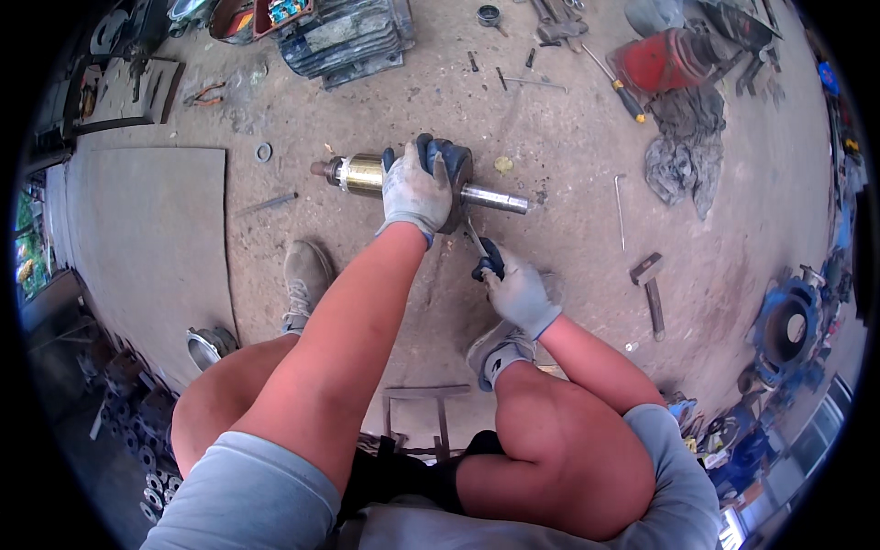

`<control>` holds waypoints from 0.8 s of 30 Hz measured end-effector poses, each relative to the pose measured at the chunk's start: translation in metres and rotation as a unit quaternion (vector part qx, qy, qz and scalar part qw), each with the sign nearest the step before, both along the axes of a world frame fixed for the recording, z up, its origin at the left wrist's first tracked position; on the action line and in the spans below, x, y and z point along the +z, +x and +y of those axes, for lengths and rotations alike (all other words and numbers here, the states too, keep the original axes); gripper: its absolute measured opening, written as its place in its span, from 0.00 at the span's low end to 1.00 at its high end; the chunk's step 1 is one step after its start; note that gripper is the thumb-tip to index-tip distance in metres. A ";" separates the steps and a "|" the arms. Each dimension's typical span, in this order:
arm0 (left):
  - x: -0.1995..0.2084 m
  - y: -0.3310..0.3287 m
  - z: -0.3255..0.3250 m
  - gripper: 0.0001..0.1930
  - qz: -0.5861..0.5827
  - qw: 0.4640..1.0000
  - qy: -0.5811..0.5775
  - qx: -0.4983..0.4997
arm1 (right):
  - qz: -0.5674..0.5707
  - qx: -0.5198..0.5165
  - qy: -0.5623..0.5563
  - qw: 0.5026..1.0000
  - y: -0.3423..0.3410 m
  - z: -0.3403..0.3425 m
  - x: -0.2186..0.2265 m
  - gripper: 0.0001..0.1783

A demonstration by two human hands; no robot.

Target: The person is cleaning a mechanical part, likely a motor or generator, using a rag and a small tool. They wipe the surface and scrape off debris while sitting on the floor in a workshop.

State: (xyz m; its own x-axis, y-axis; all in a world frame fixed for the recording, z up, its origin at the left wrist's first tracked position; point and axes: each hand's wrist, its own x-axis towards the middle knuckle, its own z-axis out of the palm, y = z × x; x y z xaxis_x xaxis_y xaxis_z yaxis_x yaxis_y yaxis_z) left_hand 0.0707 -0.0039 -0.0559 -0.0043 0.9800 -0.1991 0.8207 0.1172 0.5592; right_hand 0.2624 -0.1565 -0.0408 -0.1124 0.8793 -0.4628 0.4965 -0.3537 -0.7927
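On the grey-brown floor (577, 211), a flat grey rectangular sheet (156, 238) lies toward the left edge. Near the floor's middle lies a cylindrical metal shaft assembly (364, 174), brass-toned at left, with a dark round disc (462, 172) and bare silver shaft end (495, 199) at right. The left hand (417, 188), in a pale, dark-fingertipped glove, is half curled, gripping it from above. The similarly gloved right hand (522, 291) is closed around a slim silver metal tool (476, 242), its tip at the disc's lower edge; I cannot tell whether they touch. Toward the floor's right edge lies a brown-handled, steel-headed hammer (654, 307).
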 end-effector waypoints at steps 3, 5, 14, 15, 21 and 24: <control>-0.004 -0.003 0.000 0.24 -0.007 1.000 -0.001 0.005 | 0.010 -0.074 -0.105 0.992 0.006 0.016 0.017 0.23; 0.001 0.001 0.000 0.24 -0.010 1.000 -0.007 0.005 | -0.023 -0.064 -0.095 0.993 0.019 0.034 0.023 0.14; 0.002 0.003 0.001 0.24 -0.008 1.000 0.001 0.003 | -0.058 0.260 0.004 0.964 0.048 0.151 0.045 0.05; 0.000 0.002 0.001 0.24 -0.005 1.000 -0.002 0.004 | -0.050 0.279 0.021 0.959 0.047 0.161 0.038 0.04; -0.001 0.001 0.001 0.25 0.009 1.000 -0.006 -0.001 | -0.074 0.458 0.154 0.872 0.041 0.187 0.023 0.06; -0.001 0.000 0.001 0.24 0.008 1.000 -0.005 0.005 | -0.023 0.401 0.087 0.912 0.032 0.192 0.040 0.10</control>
State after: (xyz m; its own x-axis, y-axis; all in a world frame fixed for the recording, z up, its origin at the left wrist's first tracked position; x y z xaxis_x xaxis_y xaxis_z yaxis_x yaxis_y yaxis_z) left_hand 0.0706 -0.0028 -0.0573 -0.0165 0.9777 -0.2094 0.8281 0.1308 0.5452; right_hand 0.2946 0.0356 -0.0012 -0.7352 0.5833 -0.3453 0.5748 0.2667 -0.7736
